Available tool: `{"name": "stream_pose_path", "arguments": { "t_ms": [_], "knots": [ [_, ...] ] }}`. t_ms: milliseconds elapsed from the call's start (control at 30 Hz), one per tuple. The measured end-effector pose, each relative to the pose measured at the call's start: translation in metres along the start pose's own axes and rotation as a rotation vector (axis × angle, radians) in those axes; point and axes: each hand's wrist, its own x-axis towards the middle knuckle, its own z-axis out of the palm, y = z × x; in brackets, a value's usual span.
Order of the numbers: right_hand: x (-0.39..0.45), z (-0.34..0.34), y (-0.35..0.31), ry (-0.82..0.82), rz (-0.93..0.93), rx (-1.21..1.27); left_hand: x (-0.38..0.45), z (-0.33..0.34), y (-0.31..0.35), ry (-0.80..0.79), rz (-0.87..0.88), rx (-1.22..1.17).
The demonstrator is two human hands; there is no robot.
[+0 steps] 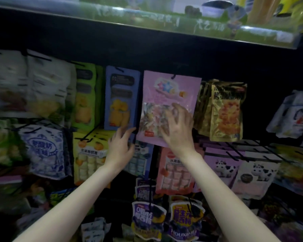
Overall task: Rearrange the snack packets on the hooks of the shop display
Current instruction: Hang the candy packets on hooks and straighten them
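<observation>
A: Entry, setting. A dark shop display wall point(164, 55) stood under a glass-edged top shelf point(147, 27), with rows of black hooks carrying hanging packets. What was logged in the upper row?

B: From the left: white packets point(33, 84), blurred; a green packet point(85, 95); a blue packet point(121, 98); a pink snack packet point(168, 95) at centre; gold packets point(226, 109) to its right. Its top hole sat at a hook point(173, 76); whether it was fully seated could not be told.

A: And the hands?

B: The right hand point(178, 130) lay over the pink packet's clear lower window, fingers spread wide and loosely bent, pressing the front, not clearly pinching it. The left hand point(121, 145) was just left of the pink packet's lower corner, fingers relaxed and part-open, fingertips touching the bottom edge of the blue packet, holding nothing.

A: Lower rows?

B: A yellow sweets packet point(89, 154), a peach one point(175, 170), cow-printed lilac packets point(234, 168), and purple die-cut packets point(147, 219) nearest.

A: Handling note for the step in hand?

B: Judged as settling the pink packet on its hook. It should be steadied from the front, slid back along the hook until it hung square, with the left hand keeping the blue neighbour from being dragged sideways.
</observation>
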Motion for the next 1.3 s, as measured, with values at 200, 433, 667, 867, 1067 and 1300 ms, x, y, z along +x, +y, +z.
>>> {"name": "stream_pose_path", "arguments": {
  "t_ms": [200, 433, 667, 867, 1067, 1300],
  "knots": [
    [0.03, 0.037, -0.063, -0.291, -0.096, 0.259, 0.01, -0.05, -0.053, 0.101, -0.05, 0.103],
    [0.063, 0.1, -0.117, -0.466, 0.235, -0.299, 0.032, -0.092, -0.136, 0.015, -0.015, 0.147],
    [0.048, 0.082, -0.104, -0.238, 0.255, -0.672, 0.064, -0.085, -0.131, -0.133, 0.224, 0.076],
    [0.018, 0.058, -0.094, -0.114, 0.216, -0.748, 0.072, -0.065, -0.12, -0.17, 0.299, 0.046],
    [0.02, 0.034, -0.081, -0.041, 0.149, -0.749, 0.073, -0.068, -0.12, -0.169, 0.15, 0.02],
    [0.054, 0.064, -0.128, -0.208, 0.164, -0.242, 0.071, -0.101, -0.15, -0.054, 0.105, 0.03]
  ]
}}
